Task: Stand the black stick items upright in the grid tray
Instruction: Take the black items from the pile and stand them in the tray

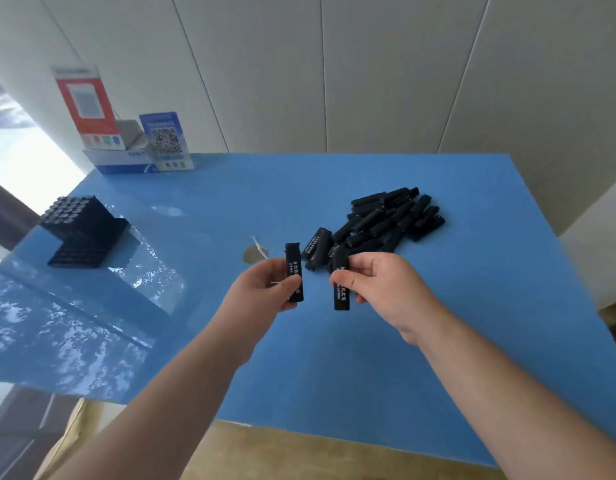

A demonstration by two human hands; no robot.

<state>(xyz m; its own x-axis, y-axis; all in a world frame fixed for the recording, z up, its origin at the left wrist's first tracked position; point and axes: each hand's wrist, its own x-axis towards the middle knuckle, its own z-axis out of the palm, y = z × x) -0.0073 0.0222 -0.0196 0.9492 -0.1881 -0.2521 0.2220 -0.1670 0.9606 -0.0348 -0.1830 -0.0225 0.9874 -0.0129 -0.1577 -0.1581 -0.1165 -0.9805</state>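
The left hand (265,289) pinches one black stick (294,271) between thumb and curled fingers, holding it upright above the blue table (334,358), white lettering running down its face. Just beside it, a small gap between them, the right hand (379,289) grips a second black stick (341,296) the same way, also upright, its lower end hanging below the fingers. Both sticks are held in the air just on the near side of the pile of loose sticks (379,223), which lies flat and jumbled on the table, stretching away to the far right from the hands. Well to the left of the pile stands the black grid tray (81,230), near the table's left edge; its far rows are already filled with upright sticks, while the nearer, lower part looks unfilled, though the glare and distance make that hard to be sure of. Between the pile and the tray, close to the left hand, a small round hole (253,254) shows in the tabletop. Far beyond the tray, at the back left corner against the wall, stand a red card sign (86,105), a blue QR-code sign (166,140) and a white and blue box (123,161).
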